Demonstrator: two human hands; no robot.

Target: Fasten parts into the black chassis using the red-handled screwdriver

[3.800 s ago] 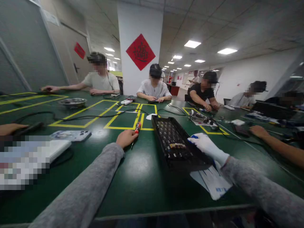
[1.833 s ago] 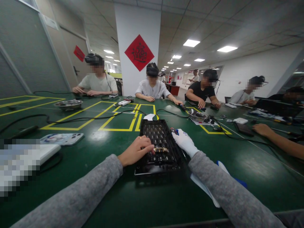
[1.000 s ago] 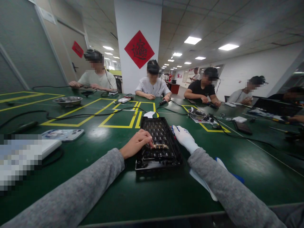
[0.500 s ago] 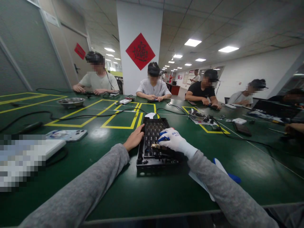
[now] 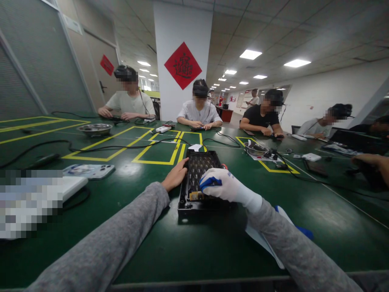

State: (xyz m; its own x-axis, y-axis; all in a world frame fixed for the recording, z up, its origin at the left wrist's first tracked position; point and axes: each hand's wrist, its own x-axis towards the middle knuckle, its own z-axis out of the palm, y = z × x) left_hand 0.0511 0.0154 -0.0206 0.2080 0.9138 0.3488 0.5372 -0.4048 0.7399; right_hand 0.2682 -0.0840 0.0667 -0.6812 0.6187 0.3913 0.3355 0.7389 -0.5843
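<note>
A black rectangular case (image 5: pixel 198 210) lies in front of me, with rows of small shiny points inside it. My left hand (image 5: pixel 175 175), bare, grips the case's left edge with its fingers along the rim. Over the case's right half is my right hand (image 5: pixel 223 184) in a white and blue glove, its fingers closed and curled down. What those fingers hold is hidden. A gold-brown strip (image 5: pixel 196 196) shows just below the gloved fingertips. Something small and red (image 5: pixel 224 166) sticks out behind the glove.
A white and blue glove (image 5: pixel 293 223) lies beside my right forearm. At left are a phone (image 5: pixel 89 171), cables and a metal bowl (image 5: pixel 95 129). A clear dish (image 5: pixel 257 148) with parts stands at right. Several people sit across the green table (image 5: pixel 146 247).
My right hand has turned and come slightly toward me over the case. The gold-brown strip now lies flatter and lower. My left hand keeps its place on the edge. The view shifts slightly.
</note>
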